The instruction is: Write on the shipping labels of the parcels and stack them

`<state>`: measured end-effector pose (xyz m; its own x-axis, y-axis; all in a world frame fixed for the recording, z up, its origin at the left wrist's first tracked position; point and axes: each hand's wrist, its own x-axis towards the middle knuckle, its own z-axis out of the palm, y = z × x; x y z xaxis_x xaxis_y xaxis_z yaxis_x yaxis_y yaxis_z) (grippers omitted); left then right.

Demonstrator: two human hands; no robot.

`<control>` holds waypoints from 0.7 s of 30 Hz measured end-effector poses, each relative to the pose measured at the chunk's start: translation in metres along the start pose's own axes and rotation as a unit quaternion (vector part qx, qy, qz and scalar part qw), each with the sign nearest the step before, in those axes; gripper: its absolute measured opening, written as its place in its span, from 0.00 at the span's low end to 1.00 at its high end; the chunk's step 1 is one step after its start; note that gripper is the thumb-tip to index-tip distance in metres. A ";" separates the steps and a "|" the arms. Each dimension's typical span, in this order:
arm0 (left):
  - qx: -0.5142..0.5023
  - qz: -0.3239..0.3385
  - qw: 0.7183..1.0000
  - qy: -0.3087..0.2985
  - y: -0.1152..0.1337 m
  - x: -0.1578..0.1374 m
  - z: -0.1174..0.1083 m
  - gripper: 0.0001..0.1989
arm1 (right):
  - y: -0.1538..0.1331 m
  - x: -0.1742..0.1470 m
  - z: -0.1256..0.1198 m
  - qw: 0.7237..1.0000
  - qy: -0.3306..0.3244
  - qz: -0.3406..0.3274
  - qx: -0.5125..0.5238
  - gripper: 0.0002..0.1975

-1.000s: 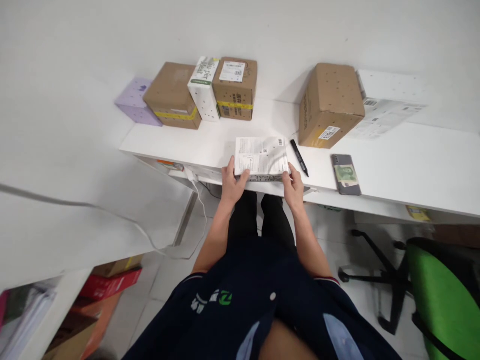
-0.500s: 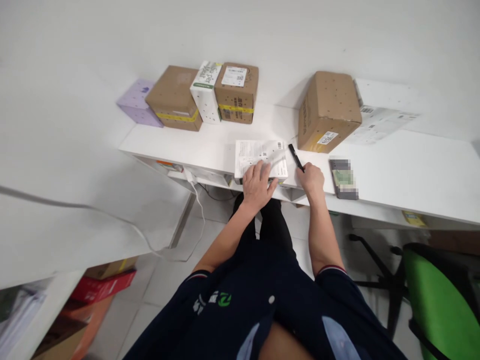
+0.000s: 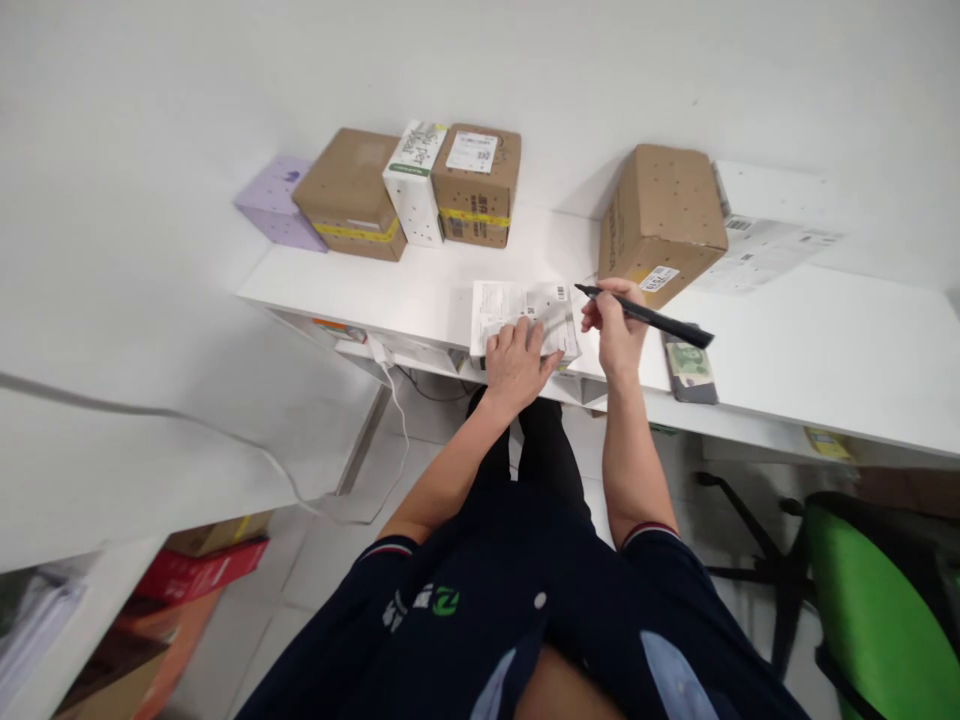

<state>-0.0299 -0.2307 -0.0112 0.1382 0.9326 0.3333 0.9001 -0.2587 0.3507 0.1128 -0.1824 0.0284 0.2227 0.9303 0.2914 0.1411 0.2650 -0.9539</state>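
Observation:
A white printed box point(image 3: 501, 302) lies near the front edge of the white shelf. My left hand point(image 3: 517, 362) rests on its top and near side, fingers spread, covering part of the print. Just right of the box, my right hand point(image 3: 621, 325) is closed on a black marker point(image 3: 664, 322). The marker's dark tip points left, near the box's far right corner, while its thick end sticks out to the right. Beyond that end lies a dark phone-like object point(image 3: 691, 372) with a green banknote on it.
Along the wall stand a lilac box point(image 3: 279, 200), brown cartons point(image 3: 346, 180) and a white box with green lettering point(image 3: 415, 195). A large brown carton point(image 3: 660, 205) stands behind my right hand. A green chair point(image 3: 874, 610) is at lower right. A white cable point(image 3: 405, 430) hangs at left.
My right hand has lifted and turned. The marker has swung from lying forward of the fist to sloping across the fingers, tip left. My left hand stays on the box.

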 end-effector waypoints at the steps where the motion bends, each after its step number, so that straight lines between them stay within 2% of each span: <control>1: 0.008 0.004 1.000 0.000 0.000 0.000 0.000 0.30 | 0.001 0.004 0.008 1.000 -0.019 0.005 0.003 0.10; 5: 0.012 0.008 1.000 0.002 -0.002 -0.001 0.000 0.32 | 0.015 0.018 0.031 0.998 -0.050 0.034 0.008 0.10; 11: -0.013 0.017 0.999 0.023 -0.004 -0.002 0.002 0.34 | 0.029 0.023 0.040 0.996 -0.019 0.085 -0.026 0.09; 17: -0.047 0.009 0.999 0.019 -0.005 -0.002 0.003 0.34 | 0.032 0.022 0.041 0.996 -0.023 0.022 -0.086 0.10; 21: -0.036 0.014 0.999 0.010 -0.005 -0.001 0.002 0.34 | 0.036 0.022 0.042 0.995 -0.034 0.004 -0.099 0.09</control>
<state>-0.0334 -0.2301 -0.0153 0.1539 0.9198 0.3610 0.8641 -0.3025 0.4023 0.0827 -0.1417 -0.0020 0.1604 0.9491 0.2713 0.3279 0.2080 -0.9215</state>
